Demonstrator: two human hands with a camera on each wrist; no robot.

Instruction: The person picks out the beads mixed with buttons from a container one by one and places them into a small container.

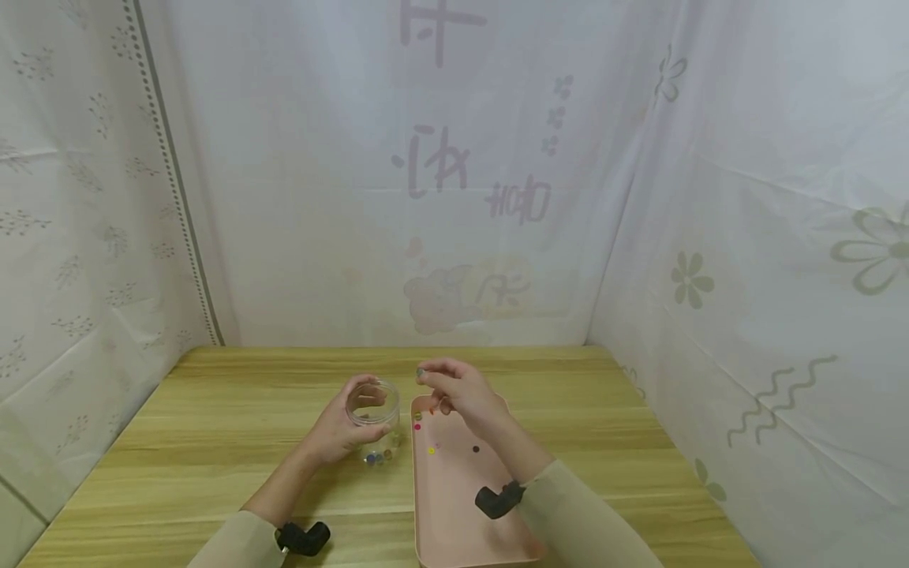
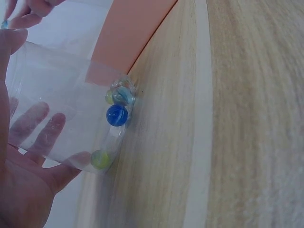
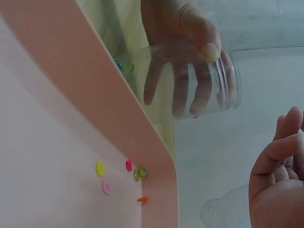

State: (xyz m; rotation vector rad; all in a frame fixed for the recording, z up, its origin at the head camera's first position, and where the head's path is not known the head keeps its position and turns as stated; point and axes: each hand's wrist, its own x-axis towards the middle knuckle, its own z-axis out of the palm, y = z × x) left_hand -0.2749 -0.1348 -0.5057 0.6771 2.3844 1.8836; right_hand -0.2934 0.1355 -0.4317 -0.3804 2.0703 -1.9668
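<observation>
My left hand [image 1: 339,426] grips a clear plastic jar [image 2: 61,90] around its side, thumb near the open mouth. Several glass marbles lie at the jar's bottom, among them a dark blue marble [image 2: 117,115] and a yellow-green marble [image 2: 100,159]. Up and to the right of the jar mouth, my right hand [image 1: 461,390] pinches a small bluish marble [image 1: 420,372] between thumb and fingertips. Below that hand stands a pink tray [image 1: 461,521]. Inside its far left corner sits another yellow-green marble [image 3: 140,174].
Small flat buttons are scattered in the tray: a yellow button [image 3: 100,169], a magenta button [image 3: 128,166], a pale pink button [image 3: 106,186] and a dark button [image 1: 476,449]. An orange piece [image 3: 143,199] lies by the tray's far wall. Patterned curtains [image 1: 319,197] surround the wooden table [image 1: 213,442].
</observation>
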